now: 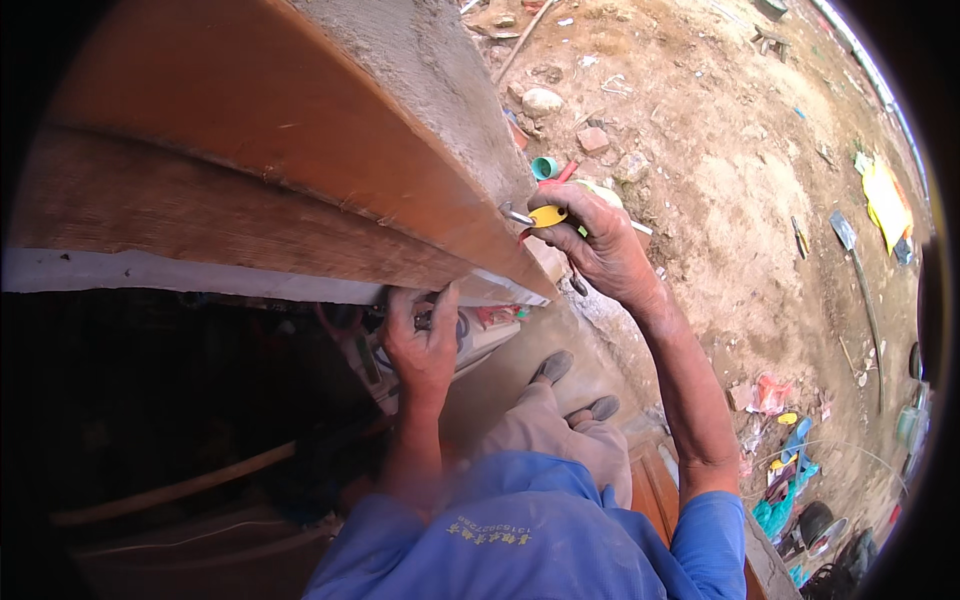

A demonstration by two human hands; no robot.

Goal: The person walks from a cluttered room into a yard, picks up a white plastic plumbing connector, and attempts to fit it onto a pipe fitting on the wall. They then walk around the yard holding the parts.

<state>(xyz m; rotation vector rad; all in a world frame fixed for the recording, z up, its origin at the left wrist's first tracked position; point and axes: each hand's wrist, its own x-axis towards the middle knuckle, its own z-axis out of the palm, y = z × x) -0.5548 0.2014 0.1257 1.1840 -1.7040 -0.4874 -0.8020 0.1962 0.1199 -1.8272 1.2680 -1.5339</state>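
Note:
My right hand pinches a yellow-headed key, its flat head pierced by a dark hole. A silver metal piece lies between the key and the outer face of the brown wooden door. Below my palm dangles a small dark item, too small to name surely. On the door's other side, my left hand is raised against the pale lower edge. Its thumb and fingers close around something dark there, mostly hidden.
A rough concrete wall edge runs beside the door. Outside on the dirt lie stones, a green cup, a long-handled shovel and a yellow sheet. A pale container stands inside, near my feet.

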